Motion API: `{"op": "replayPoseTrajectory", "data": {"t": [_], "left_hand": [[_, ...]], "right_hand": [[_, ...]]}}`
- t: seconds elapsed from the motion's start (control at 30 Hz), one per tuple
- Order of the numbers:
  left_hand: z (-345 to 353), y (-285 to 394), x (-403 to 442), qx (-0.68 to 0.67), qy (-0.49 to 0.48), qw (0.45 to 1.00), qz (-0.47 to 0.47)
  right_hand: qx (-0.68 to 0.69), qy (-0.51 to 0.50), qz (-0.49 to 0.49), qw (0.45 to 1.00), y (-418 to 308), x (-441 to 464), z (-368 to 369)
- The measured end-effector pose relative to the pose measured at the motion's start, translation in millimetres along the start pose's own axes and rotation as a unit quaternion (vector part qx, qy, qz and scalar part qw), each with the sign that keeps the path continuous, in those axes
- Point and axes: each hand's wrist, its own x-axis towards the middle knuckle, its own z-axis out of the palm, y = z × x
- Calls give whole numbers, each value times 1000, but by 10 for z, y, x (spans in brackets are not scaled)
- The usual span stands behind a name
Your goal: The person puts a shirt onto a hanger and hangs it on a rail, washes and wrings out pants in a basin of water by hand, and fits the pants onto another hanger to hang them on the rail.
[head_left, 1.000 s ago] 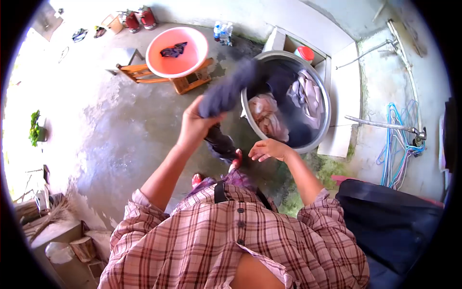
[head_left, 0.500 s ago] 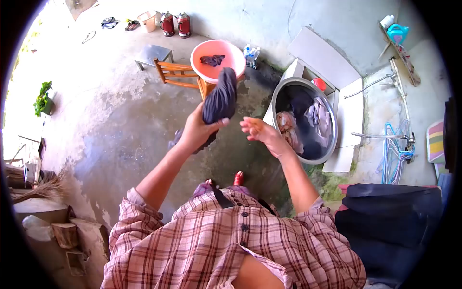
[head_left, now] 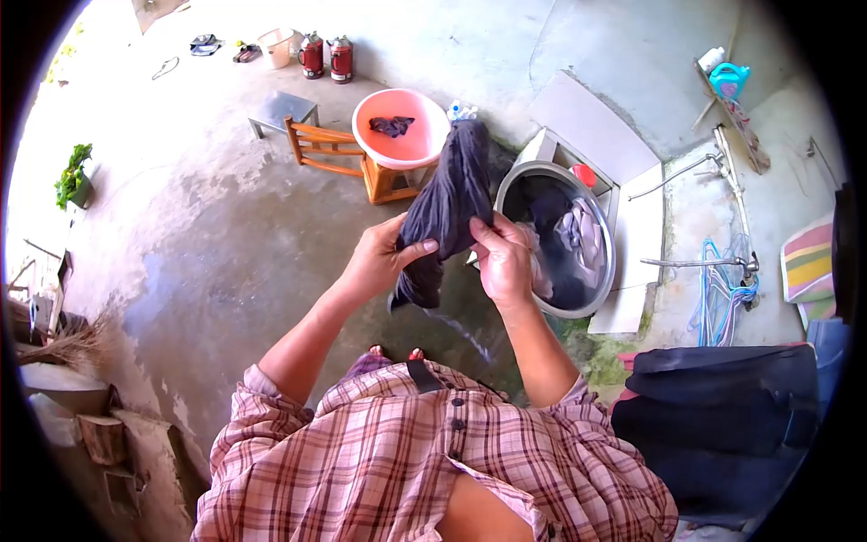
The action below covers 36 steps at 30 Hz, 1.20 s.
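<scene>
Head camera, sole view. Item: one dark cloth [head_left: 452,199], bunched lengthwise, held up in the middle between tub and chair, its far end crossing before the right edge of the basin.

Left hand [head_left: 375,262]: fingers curled behind the cloth, thumb laid over its front; firm hold on the left side. Right hand [head_left: 504,262]: partly curled, thumb and fingers pinching the cloth's right edge. A pale streak [head_left: 465,334] shows below, perhaps water.

Far side, centre: pink basin [head_left: 397,149] on a wooden chair [head_left: 373,181]; within, one small dark piece [head_left: 392,126]. Metal stool [head_left: 283,110] to the left of the chair; two red flasks [head_left: 312,56] farther off by the wall.

Right: gray tub [head_left: 609,257] of dark water; contents, one pale cloth [head_left: 582,239], one dark garment [head_left: 546,203], one pinkish cloth [head_left: 540,271] partly hidden by the right hand. Hangers [head_left: 713,298], assorted, by the wall, right of the tub. Near right: large dark fabric [head_left: 713,425], draped.

Progress, as judged: one piece apart in the basin, seemingly dealt with; one in hand, unfinished; the tub's pieces, exact count unclear, apparently left over.
</scene>
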Motion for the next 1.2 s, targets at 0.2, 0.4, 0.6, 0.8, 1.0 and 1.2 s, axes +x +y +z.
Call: {"op": "replayPoseTrajectory", "data": {"t": [0.2,0.4,0.6,0.8,1.0,1.2], "left_hand": [[109,128,126,-184,11,982,-27],[381,-9,182,29,-10,999,16],[-202,-435,360,192,82,977,50],[-857,-302,522,-48,220,973,43],[-848,783,502,520,199,797,233],[-997,834,551,458,301,828,123]], "right_hand": [[-192,111,-138,965,-257,-60,77],[-314,49,-110,942,-292,-221,128],[-85,159,-74,981,-426,-140,-198],[-525,-161,14,836,-671,-126,-832],[-700,-66,-32,710,-360,375,-1394],[-766,-178,30,617,-57,84,-687]]}}
